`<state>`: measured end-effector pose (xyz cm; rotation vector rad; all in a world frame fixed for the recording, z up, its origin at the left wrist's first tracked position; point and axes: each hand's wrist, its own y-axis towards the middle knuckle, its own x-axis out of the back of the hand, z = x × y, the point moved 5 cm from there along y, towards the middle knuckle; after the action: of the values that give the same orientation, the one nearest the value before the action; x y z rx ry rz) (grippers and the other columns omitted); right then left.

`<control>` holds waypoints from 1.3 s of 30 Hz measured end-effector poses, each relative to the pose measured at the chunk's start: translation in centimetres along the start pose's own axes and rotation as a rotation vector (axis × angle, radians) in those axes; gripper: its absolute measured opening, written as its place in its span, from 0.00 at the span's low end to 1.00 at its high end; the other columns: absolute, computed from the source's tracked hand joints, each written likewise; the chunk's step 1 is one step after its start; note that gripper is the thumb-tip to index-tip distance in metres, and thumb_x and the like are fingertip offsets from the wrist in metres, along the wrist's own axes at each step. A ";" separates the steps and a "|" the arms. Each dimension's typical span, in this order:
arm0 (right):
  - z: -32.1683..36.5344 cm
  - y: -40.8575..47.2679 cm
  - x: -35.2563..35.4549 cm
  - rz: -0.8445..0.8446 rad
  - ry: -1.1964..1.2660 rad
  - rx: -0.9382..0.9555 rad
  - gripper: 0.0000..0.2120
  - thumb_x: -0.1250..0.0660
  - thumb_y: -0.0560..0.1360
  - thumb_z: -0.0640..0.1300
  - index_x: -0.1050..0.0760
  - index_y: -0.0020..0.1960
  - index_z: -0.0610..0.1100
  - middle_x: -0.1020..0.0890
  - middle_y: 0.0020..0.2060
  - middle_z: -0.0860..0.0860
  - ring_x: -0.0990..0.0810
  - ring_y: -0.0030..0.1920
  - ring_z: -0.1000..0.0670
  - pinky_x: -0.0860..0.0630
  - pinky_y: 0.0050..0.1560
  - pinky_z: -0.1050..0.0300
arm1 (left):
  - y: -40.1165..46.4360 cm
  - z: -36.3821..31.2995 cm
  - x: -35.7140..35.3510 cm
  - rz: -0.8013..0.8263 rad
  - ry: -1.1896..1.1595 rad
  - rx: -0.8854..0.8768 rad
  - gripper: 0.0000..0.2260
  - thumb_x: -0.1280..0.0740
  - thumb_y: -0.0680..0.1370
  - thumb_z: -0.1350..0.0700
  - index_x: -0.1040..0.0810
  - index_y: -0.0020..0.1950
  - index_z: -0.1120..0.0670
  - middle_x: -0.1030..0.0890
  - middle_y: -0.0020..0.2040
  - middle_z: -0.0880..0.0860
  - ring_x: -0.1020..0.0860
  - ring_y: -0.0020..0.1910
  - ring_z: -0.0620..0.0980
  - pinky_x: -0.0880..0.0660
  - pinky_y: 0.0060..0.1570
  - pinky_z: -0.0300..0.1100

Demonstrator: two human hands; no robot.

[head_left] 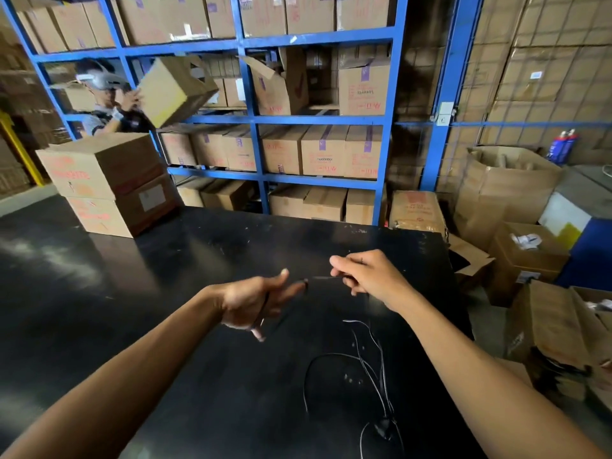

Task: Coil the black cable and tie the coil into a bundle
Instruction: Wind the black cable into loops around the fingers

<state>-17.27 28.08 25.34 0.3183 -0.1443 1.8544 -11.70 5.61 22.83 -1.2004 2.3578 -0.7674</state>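
Note:
A thin black cable [371, 362] lies in loose loops on the black table [165, 309], hard to tell from the dark top. My left hand [255, 301] holds turns of the cable wound around its fingers above the table's middle. My right hand [367, 276] pinches a short taut stretch of the cable a little to the right of the left hand. The slack runs down from my hands to the loops near the front right, where a small dark plug [384, 427] lies.
Two stacked cardboard boxes [109, 183] stand at the table's back left. Blue shelving [258, 127] full of boxes rises behind the table. Another person [109, 104] lifts a box at the back left. Open cartons [530, 260] crowd the floor at the right.

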 end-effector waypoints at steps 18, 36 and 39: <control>-6.2 -2.9 -8.5 0.176 0.101 -0.111 0.28 0.36 0.75 0.71 0.14 0.43 0.47 0.30 0.27 0.54 0.32 0.24 0.53 0.23 0.32 0.57 | -4.3 -9.0 -0.3 0.343 -0.536 -0.764 0.23 0.54 0.83 0.36 0.39 0.77 0.36 0.52 0.82 0.59 0.52 0.77 0.74 0.51 0.63 0.83; 0.4 0.1 -1.6 -0.024 0.133 -0.043 0.07 0.32 0.81 0.47 0.17 0.52 0.45 0.17 0.30 0.50 0.27 0.25 0.54 0.21 0.32 0.59 | 1.7 -1.2 0.7 -0.084 -0.212 -0.165 0.27 0.51 0.79 0.32 0.31 0.74 0.39 0.35 0.78 0.45 0.44 0.77 0.64 0.52 0.68 0.77; -0.5 -1.3 -3.0 -0.037 0.224 -0.041 0.08 0.34 0.83 0.43 0.16 0.53 0.46 0.19 0.30 0.50 0.28 0.25 0.54 0.20 0.31 0.58 | 1.2 -2.6 1.9 -0.180 -0.479 -0.326 0.25 0.50 0.80 0.34 0.26 0.70 0.41 0.45 0.82 0.53 0.48 0.77 0.70 0.51 0.67 0.79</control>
<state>-15.26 25.87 23.95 0.0833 -0.0220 1.8340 -14.92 5.43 23.93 -1.5429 2.0347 -0.1131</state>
